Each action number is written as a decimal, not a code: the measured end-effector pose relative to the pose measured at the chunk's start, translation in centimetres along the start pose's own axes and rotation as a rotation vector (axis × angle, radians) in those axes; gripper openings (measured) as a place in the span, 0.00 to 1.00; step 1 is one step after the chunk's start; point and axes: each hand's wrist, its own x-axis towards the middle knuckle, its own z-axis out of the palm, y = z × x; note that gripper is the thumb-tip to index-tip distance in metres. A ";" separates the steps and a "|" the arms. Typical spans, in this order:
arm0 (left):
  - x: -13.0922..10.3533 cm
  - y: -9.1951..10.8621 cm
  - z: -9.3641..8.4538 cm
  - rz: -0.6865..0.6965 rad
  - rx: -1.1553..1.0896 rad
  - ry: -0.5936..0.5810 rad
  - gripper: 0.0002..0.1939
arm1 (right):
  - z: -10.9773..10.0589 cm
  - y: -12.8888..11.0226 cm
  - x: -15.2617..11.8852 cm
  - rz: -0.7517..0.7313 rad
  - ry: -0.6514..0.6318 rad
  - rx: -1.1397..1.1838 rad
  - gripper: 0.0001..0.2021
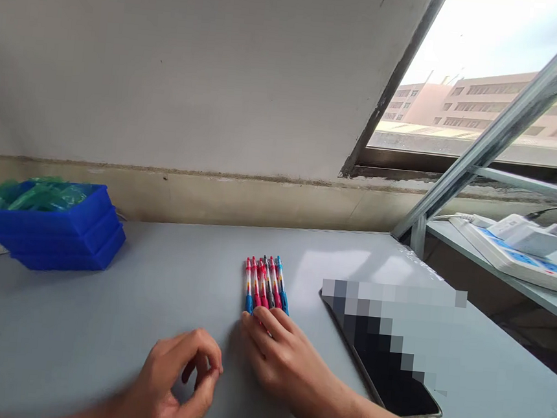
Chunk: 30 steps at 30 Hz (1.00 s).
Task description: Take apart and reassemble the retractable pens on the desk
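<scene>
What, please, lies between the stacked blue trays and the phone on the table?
In the head view, the row of pens lies there, with the right hand at its near end.

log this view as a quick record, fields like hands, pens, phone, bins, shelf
right hand: fingers over the near ends of the pens
left hand: fingers curled, thumb and index tips together, no object visible there
pens: side by side on the table, red, blue and dark colours
phone: flat on the table, right of the pens, partly pixelated
blue bins: stacked at left, green plastic in the top one
shelf, right: power strip with white plugs
</scene>
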 end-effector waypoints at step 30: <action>2.1 0.4 -0.8 -0.704 -1.059 0.143 0.12 | -0.7 -2.7 -0.6 0.974 -0.498 2.367 0.22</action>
